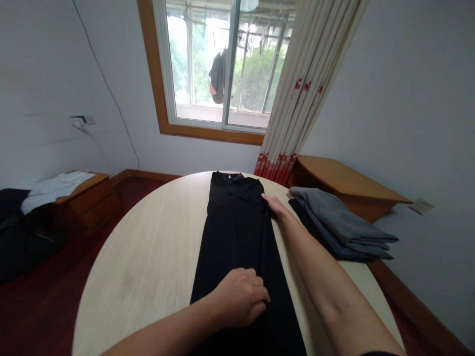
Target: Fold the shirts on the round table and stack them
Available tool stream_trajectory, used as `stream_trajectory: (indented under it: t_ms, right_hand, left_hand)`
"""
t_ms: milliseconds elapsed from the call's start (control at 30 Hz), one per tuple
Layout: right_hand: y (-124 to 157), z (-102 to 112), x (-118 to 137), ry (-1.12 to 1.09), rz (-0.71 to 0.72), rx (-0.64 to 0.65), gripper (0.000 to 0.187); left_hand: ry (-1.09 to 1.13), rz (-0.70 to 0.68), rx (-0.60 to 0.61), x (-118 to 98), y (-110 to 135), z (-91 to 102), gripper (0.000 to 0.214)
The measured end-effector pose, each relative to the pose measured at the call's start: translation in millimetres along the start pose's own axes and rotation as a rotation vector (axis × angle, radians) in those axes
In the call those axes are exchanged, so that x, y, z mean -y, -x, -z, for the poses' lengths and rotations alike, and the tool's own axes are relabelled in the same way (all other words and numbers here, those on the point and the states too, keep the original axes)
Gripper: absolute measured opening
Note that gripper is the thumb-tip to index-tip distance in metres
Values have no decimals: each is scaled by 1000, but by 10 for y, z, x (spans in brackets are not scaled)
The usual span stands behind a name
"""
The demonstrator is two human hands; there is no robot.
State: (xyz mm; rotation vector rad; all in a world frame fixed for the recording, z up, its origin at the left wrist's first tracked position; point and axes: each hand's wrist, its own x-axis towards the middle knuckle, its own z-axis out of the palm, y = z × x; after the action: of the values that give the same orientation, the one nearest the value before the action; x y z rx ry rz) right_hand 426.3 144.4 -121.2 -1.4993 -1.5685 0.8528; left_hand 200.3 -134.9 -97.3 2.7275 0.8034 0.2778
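Observation:
A black collared shirt (pixel 237 232) lies lengthwise on the round pale wooden table (pixel 148 252), folded into a long narrow strip with the collar at the far end. My left hand (pixel 241 296) is closed in a pinch on the fabric near the shirt's lower middle. My right hand (pixel 274 203) reaches far forward and rests on the shirt's right edge near the shoulder, fingers together on the cloth.
A stack of folded grey and dark blue clothes (pixel 341 222) sits at the table's right edge. Low wooden cabinets stand at the left (pixel 85 198), with white cloth on top, and at the right (pixel 341 183). A window and a curtain (pixel 304 89) are behind.

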Motion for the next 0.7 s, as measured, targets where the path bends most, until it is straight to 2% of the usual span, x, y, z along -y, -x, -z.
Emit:
stream_trajectory:
  t_ms: [133, 233, 333, 467, 600, 700]
  right_hand:
    - [-63, -120, 60, 184, 60, -45, 53]
    - [-5, -264, 216, 415, 168, -25, 58]
    - [87, -462, 398, 602, 247, 57, 60]
    - [156, -682, 545, 733, 313, 169, 59]
    - [137, -770, 504, 765, 312, 282, 60]
    - [121, -787, 380, 777, 305, 280, 64]
  left_hand:
    - [-24, -23, -93, -9, 17, -3, 14]
    - [-31, -120, -152, -1, 46, 6, 9]
    - [-32, -208, -107, 10, 69, 33, 9]
    - [-49, -239, 5, 16, 81, 34, 11]
    - [-13, -244, 38, 37, 89, -27, 15]
    - [12, -238, 63, 61, 94, -38, 21]
